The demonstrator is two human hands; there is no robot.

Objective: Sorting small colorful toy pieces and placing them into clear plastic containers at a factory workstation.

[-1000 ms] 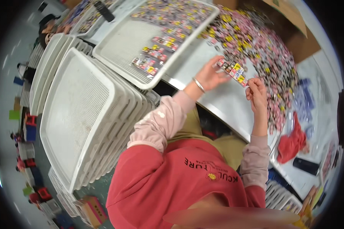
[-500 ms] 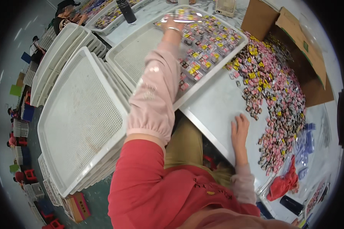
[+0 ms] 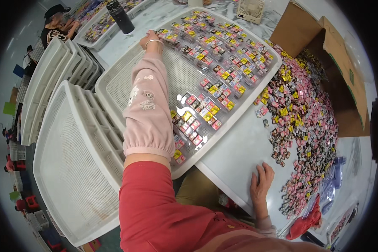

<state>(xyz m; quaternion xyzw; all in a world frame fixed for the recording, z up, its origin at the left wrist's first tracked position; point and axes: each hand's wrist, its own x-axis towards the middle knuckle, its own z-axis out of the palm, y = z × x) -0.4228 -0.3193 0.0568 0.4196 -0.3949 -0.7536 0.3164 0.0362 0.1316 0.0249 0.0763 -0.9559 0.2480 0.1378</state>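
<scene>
a: what lies at the fingers of the left hand (image 3: 150, 41)?

b: a clear pack (image 3: 169, 37) of small coloured pieces. the fingers are bent at its end; whether they are clamped on it or only beside it, i cannot tell.

a: where is this pack?

b: at the far side of a white tray (image 3: 181, 77), next to a bare stretch of its perforated floor. further filled packs (image 3: 229, 75) cover the tray's right part, showing pink, yellow and black.

a: and the right hand (image 3: 261, 184)?

b: its thumb stands apart from the loosely curved fingers, over the table (image 3: 227, 155) near the front edge.

a: what surrounds the hands?

b: to the right, a broad heap of loose pieces (image 3: 308, 122) spreads before an open cardboard box (image 3: 346, 80); a red bag (image 3: 304, 224) lies nearer the body. to the left stand stacked trays (image 3: 77, 168). beyond the white tray are a dark bottle (image 3: 121, 19) and a small fan (image 3: 250, 11); a co-worker (image 3: 56, 27) in a black cap appears at upper left.
</scene>
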